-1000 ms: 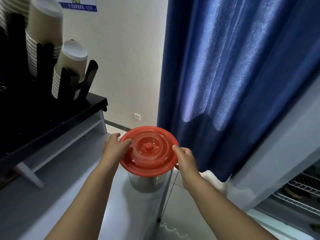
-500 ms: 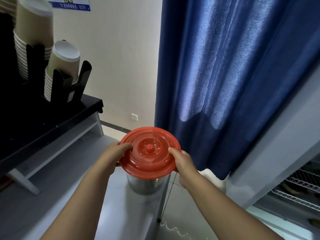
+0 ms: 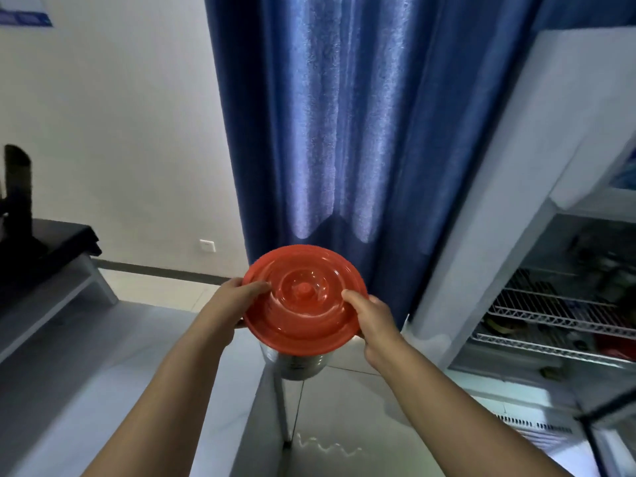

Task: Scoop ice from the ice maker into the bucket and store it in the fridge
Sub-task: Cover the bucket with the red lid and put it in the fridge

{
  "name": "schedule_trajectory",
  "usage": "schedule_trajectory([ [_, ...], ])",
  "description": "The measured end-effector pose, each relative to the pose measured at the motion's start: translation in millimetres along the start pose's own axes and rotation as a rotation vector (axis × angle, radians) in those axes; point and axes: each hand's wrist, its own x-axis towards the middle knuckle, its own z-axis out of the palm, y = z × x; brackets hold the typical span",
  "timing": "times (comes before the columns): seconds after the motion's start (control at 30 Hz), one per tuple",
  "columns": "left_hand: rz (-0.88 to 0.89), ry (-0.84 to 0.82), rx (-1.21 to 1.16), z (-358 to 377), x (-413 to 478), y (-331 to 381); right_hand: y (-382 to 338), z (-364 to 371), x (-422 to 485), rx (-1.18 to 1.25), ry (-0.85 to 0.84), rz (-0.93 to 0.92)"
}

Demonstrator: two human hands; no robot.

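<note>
A steel bucket (image 3: 298, 365) with a red lid (image 3: 303, 297) hangs in the air past the counter's right edge, above the floor. My left hand (image 3: 237, 301) grips the lid's left rim, thumb on top. My right hand (image 3: 370, 313) grips the right rim the same way. The lid hides the bucket's contents. To the right stands the fridge (image 3: 516, 208) with its door open, wire shelves (image 3: 557, 311) showing inside. The ice maker is not in view.
A grey counter (image 3: 113, 373) fills the lower left, with a black stand (image 3: 41, 246) on a white riser at its far left. A blue curtain (image 3: 361, 125) hangs straight ahead. Tiled floor lies between counter and fridge.
Both hands have lifted the lidded bucket off the counter and carried it right, toward the open fridge. The view has swung right; the paper cups have left the frame.
</note>
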Motion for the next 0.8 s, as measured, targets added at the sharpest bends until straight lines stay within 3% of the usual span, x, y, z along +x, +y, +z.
schedule_trajectory([
  [0.43,-0.012,-0.278,0.035,241,2,21,-23,-232,37,0.089,0.263,-0.021],
  [0.8,-0.029,-0.451,0.009,430,-18,38,-55,-417,46,0.124,0.37,-0.05],
])
